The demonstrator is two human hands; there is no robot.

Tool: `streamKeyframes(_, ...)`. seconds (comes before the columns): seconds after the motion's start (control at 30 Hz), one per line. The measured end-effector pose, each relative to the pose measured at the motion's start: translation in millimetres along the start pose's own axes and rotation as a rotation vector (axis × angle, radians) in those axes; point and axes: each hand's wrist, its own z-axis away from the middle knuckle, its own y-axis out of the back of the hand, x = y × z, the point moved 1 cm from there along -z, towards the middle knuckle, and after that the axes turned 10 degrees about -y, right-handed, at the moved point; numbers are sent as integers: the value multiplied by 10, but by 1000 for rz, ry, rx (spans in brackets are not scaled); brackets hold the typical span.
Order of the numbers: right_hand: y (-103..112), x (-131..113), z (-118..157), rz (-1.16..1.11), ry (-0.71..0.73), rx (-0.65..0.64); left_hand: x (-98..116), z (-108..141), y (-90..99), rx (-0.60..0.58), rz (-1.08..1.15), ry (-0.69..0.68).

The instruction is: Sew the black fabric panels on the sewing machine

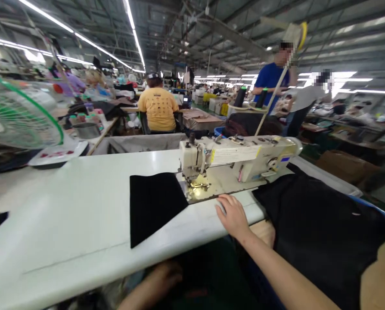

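A cream sewing machine [237, 157] stands on the white table [82, 206], its needle area lit. Left of the needle a black fabric piece [153, 204] lies flat, one edge by the machine's plate. My right hand [233, 215] rests on the table's front edge just below the machine bed, fingers bent and slightly apart, holding nothing visible. Below the tabletop, my left hand [166, 275] is blurred and dark, near dark cloth; its fingers cannot be made out. To the right, a large black cloth [315, 215] drapes over the table end.
A green-rimmed fan [21, 112] stands at the left, beside a white tray [58, 153] and a metal bowl [85, 129]. Thread cones [240, 97] stand behind the machine. A person in yellow [158, 107] sits ahead; a person in blue [270, 82] stands at the back right.
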Motion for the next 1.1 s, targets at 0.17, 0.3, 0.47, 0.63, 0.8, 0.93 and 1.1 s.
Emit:
streamKeyframes(0.17, -18, 70, 35, -58, -4, -27, 589, 279, 88, 287, -180, -335)
streamKeyframes(0.3, -3, 87, 52, -70, 11, -20, 895, -30, 613, 583, -718, -390)
streamKeyframes(0.47, 25, 100, 48, -80, 30, -12, 875, -443, 858, 483, -1029, -344)
streamKeyframes(0.63, 90, -51, 34, -104, 103, -33, 832, -547, 862, 437, -1097, -348)
streamKeyframes(0.8, 72, -427, -32, -136, 301, -139, 863, -451, 821, 419, -1086, -400)
streamKeyframes(0.93, -7, -600, -97, -127, 423, -168, 927, -315, 717, 404, -1070, -447)
streamKeyframes(1.1, 8, -627, -92, -115, 493, -140, 950, -401, 959, 406, -1012, -489)
